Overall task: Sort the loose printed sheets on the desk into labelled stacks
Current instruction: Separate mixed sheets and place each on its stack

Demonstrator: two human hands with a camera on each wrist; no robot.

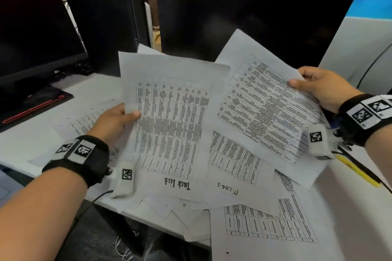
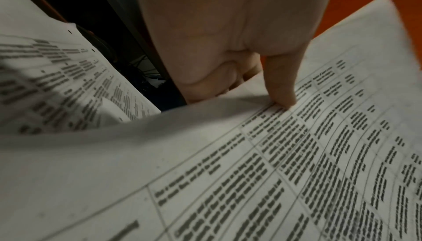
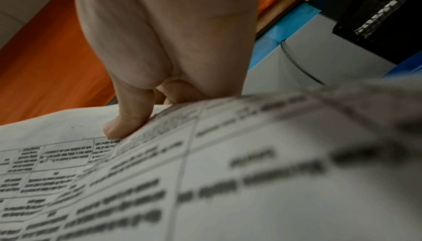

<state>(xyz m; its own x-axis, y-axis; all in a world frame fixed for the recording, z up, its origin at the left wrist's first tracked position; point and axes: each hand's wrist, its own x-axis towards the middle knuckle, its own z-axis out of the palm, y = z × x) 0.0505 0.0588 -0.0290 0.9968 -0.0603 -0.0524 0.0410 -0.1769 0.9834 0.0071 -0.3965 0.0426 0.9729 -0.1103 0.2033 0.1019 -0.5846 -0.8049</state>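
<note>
My left hand (image 1: 118, 119) pinches the left edge of a printed table sheet (image 1: 171, 116) marked "Task List" by hand, thumb on top (image 2: 283, 91) and fingers underneath. The right hand (image 1: 314, 87) pinches the upper right edge of another printed sheet (image 1: 269, 108), which is lifted and tilted; its thumb (image 3: 128, 118) presses on the print. Between and below them a sheet marked "IT LOGS" (image 1: 233, 167) lies on the desk. Further printed sheets (image 1: 269, 226) overlap at the front edge, and one (image 1: 82, 125) lies under my left hand.
A large dark monitor (image 1: 254, 12) stands right behind the papers, and another monitor (image 1: 31, 34) with a red-trimmed base is at the left. A dark box (image 1: 104, 27) stands between them. A yellow pencil (image 1: 358, 171) lies at the right. The white desk (image 1: 29, 137) shows at the left.
</note>
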